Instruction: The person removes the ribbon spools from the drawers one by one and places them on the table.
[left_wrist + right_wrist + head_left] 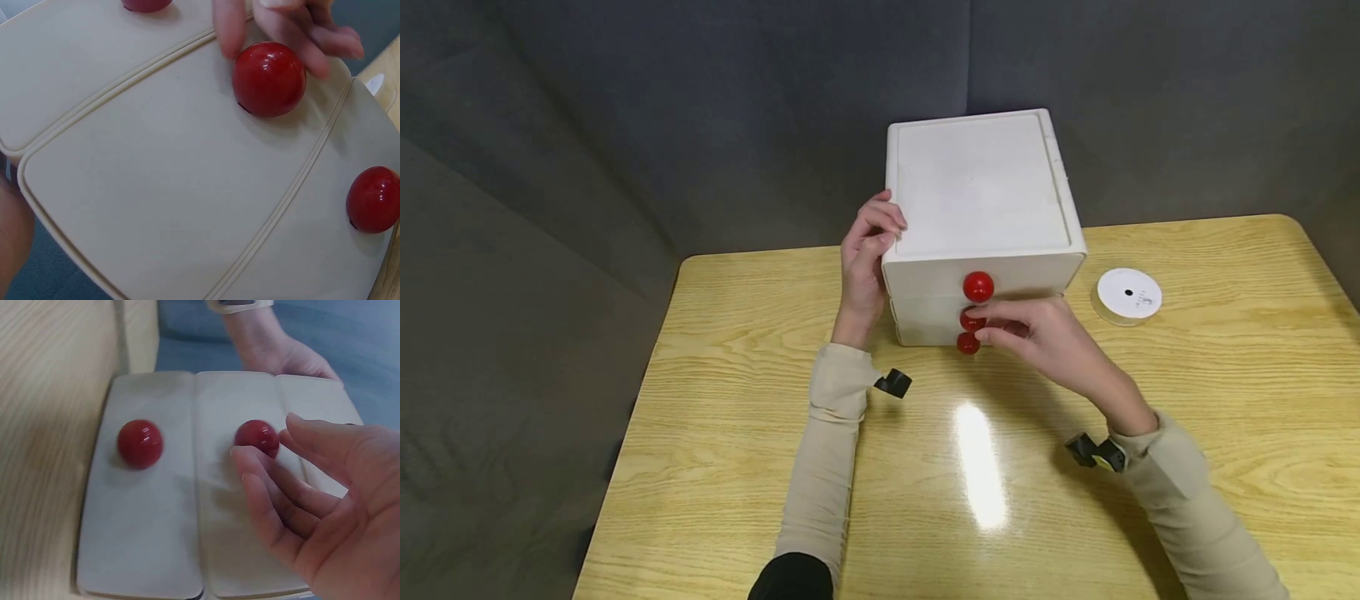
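Observation:
A white three-drawer unit (981,187) stands on the table, each drawer front bearing a round red knob. My left hand (871,242) lies along the unit's left side, its fingertips resting over the top edge. Around the middle knob (270,79) are the loosely bent fingers of my right hand (1037,333). In the right wrist view, the thumb and fingers stand on either side of that knob with gaps between. The top knob (978,287) sits above this hand and the bottom knob (140,444) just below it. All drawers look closed.
To the right of the unit, a white round spool (1127,296) lies flat on the wooden table (737,400). A dark grey curtain (737,125) hangs behind the table and down its left side.

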The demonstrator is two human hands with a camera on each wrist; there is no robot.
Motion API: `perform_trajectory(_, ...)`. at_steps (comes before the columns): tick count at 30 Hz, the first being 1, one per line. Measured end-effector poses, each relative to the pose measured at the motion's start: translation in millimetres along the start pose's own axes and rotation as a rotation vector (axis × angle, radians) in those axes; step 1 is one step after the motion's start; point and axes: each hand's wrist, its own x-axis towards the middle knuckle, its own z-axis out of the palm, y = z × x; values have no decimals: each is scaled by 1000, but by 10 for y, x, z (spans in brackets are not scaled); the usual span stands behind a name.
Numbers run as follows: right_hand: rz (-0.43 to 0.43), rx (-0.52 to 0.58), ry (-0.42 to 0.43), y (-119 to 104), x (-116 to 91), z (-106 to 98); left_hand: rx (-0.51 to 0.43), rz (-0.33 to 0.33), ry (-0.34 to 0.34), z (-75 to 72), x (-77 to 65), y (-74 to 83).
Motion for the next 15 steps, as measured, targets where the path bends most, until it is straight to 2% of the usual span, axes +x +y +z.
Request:
perform_trajectory(7,-19,-8,37,99,5,90,-3,6,-1,-4,-2,-3)
perform_trajectory(15,59,77,98,141,6,237,4,19,-7,-3,-1,-12)
